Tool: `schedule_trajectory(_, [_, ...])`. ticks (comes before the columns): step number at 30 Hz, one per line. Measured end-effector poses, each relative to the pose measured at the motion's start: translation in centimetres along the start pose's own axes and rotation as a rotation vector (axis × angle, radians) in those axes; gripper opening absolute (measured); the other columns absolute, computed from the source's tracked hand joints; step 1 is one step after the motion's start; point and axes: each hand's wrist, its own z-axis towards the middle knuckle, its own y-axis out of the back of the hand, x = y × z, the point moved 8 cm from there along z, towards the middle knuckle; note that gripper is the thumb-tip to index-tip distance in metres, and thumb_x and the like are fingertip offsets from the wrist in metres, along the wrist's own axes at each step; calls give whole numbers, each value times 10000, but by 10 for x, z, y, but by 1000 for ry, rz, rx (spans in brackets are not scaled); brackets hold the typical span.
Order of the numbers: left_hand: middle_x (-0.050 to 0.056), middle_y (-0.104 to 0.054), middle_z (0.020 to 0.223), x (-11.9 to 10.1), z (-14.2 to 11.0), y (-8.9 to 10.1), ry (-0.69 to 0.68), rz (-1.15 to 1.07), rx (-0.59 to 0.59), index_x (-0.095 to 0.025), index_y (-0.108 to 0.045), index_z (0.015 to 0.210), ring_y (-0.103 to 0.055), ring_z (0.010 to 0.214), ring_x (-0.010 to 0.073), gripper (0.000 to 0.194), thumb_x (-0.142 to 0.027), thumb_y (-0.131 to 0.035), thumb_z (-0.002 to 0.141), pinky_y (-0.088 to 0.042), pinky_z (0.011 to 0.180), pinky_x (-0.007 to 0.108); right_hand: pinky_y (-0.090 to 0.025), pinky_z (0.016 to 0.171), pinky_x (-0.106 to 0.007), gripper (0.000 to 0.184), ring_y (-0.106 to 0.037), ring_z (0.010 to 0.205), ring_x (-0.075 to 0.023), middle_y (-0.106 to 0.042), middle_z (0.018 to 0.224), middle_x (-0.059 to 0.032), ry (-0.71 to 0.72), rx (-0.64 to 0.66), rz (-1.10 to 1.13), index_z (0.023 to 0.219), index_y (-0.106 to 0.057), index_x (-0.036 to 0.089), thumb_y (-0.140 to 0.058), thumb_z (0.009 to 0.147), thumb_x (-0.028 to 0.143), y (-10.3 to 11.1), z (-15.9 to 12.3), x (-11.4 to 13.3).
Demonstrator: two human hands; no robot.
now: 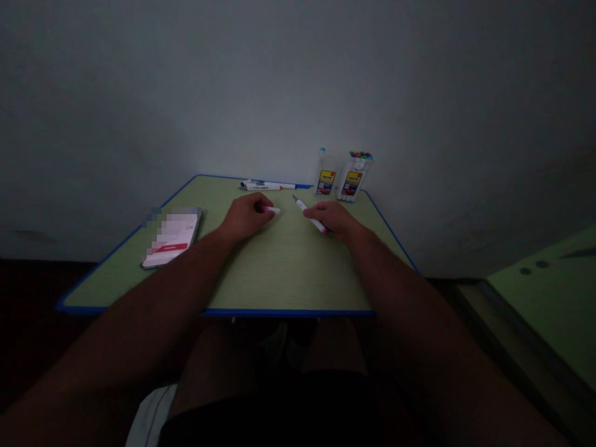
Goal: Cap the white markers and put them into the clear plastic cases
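Observation:
My left hand (246, 215) rests on the green table (261, 273), fingers closed round a small white and pink pen cap (272, 210) that sticks out to the right. My right hand (333, 219) lies a little to the right, fingers closed on a white marker pen (308, 213) with a pink band. The marker's bare tip points up and left, toward the cap. A short gap separates the cap from the tip.
A phone (172, 238) lies on the table's left side. Two clear packs of markers (344, 175) stand at the back right near the wall. A white pen (267, 185) lies along the far edge. Another green surface (549, 298) is at the right.

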Motion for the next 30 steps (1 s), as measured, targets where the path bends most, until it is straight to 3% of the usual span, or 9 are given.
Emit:
schedule_trajectory(11, [23, -675, 765, 3, 1, 3, 33, -112, -24, -177, -710, 824, -583, 704, 166, 122, -182, -727, 704, -448, 705, 312, -349, 511, -252, 291, -513, 585, -119, -639, 702, 1, 37, -7, -79, 851, -767, 159, -772, 745, 430, 3, 3, -1])
schedule_trajectory(21, [-25, -567, 639, 21, 2, -1, 286, -523, -46, -180, -673, 815, -516, 562, 120, 179, -92, -712, 664, -474, 592, 286, -379, 625, -273, 261, -531, 642, -123, -675, 719, -17, 119, -18, -173, 850, -809, 155, -776, 727, 383, 5, -2, 10])
schedule_trajectory(30, [-22, -558, 653, 21, 0, -3, 285, -530, -12, -194, -667, 819, -519, 581, 125, 187, -132, -715, 648, -488, 606, 308, -397, 661, -275, 216, -552, 665, -128, -689, 722, -12, 154, 28, -218, 822, -811, 169, -784, 727, 361, 1, -3, 13])
